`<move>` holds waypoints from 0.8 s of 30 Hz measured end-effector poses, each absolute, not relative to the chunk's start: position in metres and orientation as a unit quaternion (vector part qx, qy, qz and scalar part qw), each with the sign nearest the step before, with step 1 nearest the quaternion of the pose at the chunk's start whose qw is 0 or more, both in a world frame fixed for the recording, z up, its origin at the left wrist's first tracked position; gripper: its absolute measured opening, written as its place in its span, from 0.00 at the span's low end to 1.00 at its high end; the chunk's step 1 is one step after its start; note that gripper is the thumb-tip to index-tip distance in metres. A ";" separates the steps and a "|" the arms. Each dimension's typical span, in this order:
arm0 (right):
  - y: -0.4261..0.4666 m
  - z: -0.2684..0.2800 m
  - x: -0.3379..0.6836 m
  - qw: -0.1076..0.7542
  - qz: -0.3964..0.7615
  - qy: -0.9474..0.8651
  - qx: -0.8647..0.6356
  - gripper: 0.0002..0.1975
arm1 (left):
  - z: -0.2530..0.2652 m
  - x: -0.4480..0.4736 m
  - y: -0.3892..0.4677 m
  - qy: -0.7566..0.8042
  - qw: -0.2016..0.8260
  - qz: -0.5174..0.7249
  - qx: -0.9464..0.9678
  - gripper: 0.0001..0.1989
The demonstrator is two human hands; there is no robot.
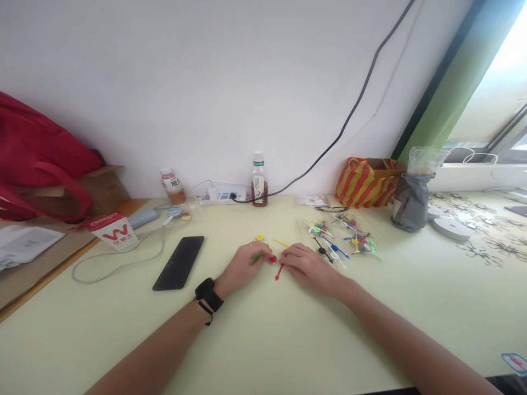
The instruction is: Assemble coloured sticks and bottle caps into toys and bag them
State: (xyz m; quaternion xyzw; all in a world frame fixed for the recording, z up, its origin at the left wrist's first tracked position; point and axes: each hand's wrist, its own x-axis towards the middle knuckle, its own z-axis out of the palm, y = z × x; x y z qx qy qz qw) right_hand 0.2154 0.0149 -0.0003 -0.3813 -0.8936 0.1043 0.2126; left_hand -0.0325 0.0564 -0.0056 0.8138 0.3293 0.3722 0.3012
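Observation:
My left hand [242, 267], with a black watch on its wrist, is curled closed with its fingertips on a small red round piece [273, 260]. A green piece [257, 257] shows among its fingers. Across from it, my right hand [308, 267] is bent closed over a red plastic arrow [279, 272], whose tip points toward me. Just beyond the hands lie a yellow round piece [259, 237] and a yellow arrow [280, 242]. To the right of my right hand are a black arrow spinner [322, 250], a blue arrow [336, 248] and a white one [340, 259].
Clear bags of coloured spinners [362, 243] lie at the right. A black phone [179, 263] rests at the left, near a red and white box [113, 232]. Behind stand a bottle [259, 184], a power strip [224, 193] and a striped bag [364, 185]. A cable hangs down the wall.

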 end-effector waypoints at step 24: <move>0.003 0.008 0.210 0.237 0.148 -0.881 -0.383 0.08 | 0.002 -0.020 0.032 0.354 0.235 0.269 0.864 0.08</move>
